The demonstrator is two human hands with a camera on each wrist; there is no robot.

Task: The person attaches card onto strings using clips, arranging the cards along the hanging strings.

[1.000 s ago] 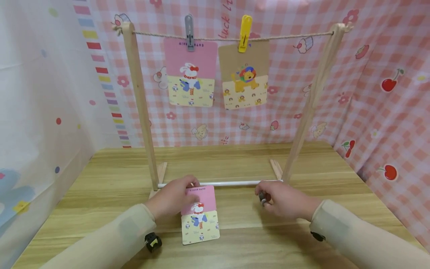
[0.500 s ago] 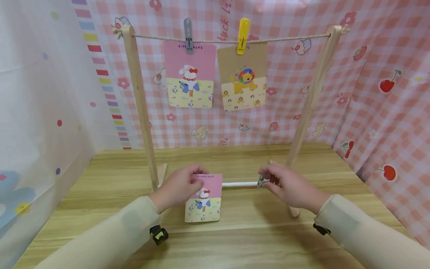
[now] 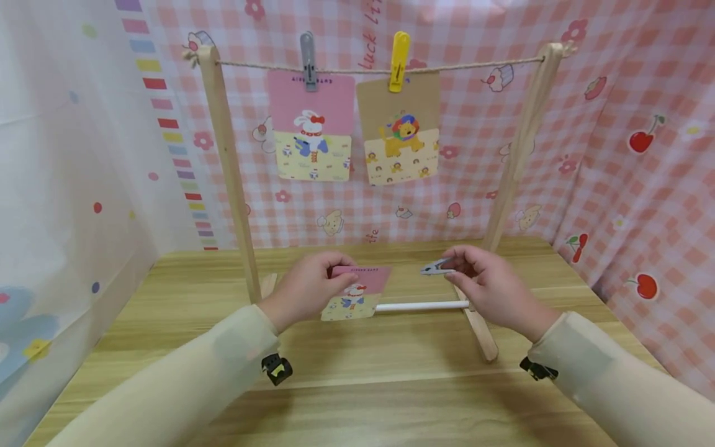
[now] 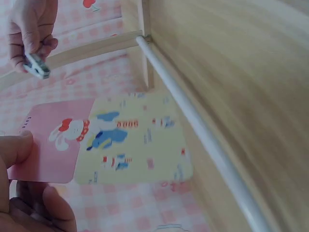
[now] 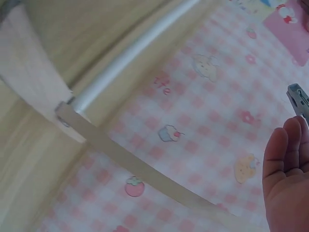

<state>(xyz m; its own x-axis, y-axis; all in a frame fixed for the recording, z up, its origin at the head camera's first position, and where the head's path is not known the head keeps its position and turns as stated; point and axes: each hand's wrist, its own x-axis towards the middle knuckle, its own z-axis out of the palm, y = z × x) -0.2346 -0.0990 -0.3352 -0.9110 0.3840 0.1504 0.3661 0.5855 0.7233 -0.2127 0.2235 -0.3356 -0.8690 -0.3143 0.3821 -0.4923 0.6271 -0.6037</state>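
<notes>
My left hand point(image 3: 313, 287) pinches a pink and yellow rabbit card point(image 3: 352, 304) by its pink end, thumb on the printed face. In the left wrist view the card point(image 4: 130, 140) is held clear of the white rod. To the right, my right hand point(image 3: 494, 288) holds a grey clothespin point(image 3: 437, 267) between thumb and fingers, its tip pointing left toward the card. Card and clothespin are apart. Above them, a matching rabbit card point(image 3: 313, 133) hangs from a rope point(image 3: 463, 66) under a grey clothespin point(image 3: 308, 62). Beside it a yellow clothespin point(image 3: 399, 62) holds a brown lion card point(image 3: 399, 130).
Two wooden posts point(image 3: 226, 155) carry the rope, and a white rod point(image 3: 424, 306) joins them low down. A wooden foot point(image 3: 477, 329) of the stand reaches forward on the right. Behind the wooden table point(image 3: 363, 385) hangs a pink checked cloth point(image 3: 475, 205).
Both hands have risen and moved farther from me. The rabbit card has come up off the table and tilted in my left hand. The clothespin in my right hand has turned toward the left.
</notes>
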